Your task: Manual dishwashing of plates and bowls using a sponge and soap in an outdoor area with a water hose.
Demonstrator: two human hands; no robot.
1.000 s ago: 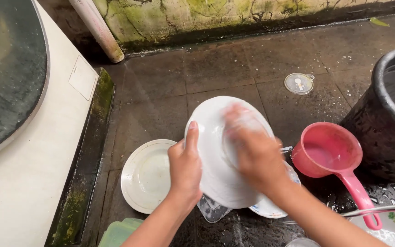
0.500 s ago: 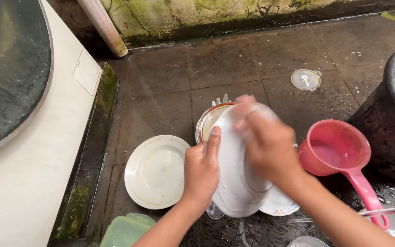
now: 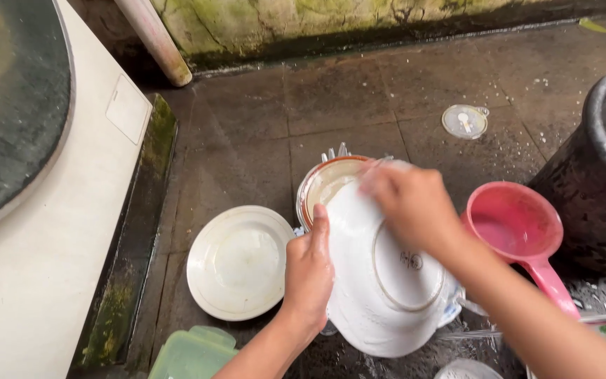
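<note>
Fingers of the left hand (image 3: 308, 270) still grip the white plate (image 3: 380, 281), now turned underside-up, right hand (image 3: 412, 207) rubbing its rim.

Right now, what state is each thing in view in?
White plate: tilted, underside up, soapy, held by the left hand.
Right hand: rubbing the plate's upper edge.
Second plate: flat on the wet floor, face up.
Bowl: behind the plate, utensils in it.
Pink dipper: upright, open side up.
Green container: lid on.
</note>
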